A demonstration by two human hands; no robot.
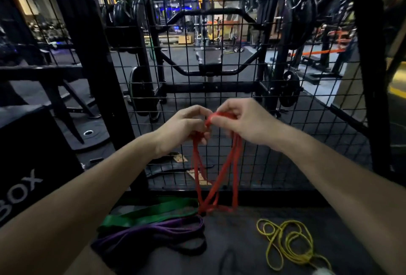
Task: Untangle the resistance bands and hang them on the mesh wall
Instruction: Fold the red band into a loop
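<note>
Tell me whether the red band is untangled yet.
Not yet: the red band hangs from both hands in several crossing strands, bunched near the floor. The left hand and right hand pinch its top.

We're in a gym, no doubt about it. Beyond the black mesh wall [241, 90] stands a hex bar [211, 42] on a rack, with weight plates [140, 92] leaning at the left and more hanging far right. Dark rubber flooring [228, 241] runs underfoot, machines and benches fill the lit far hall, and a padded box [33, 160] sits near left.
</note>
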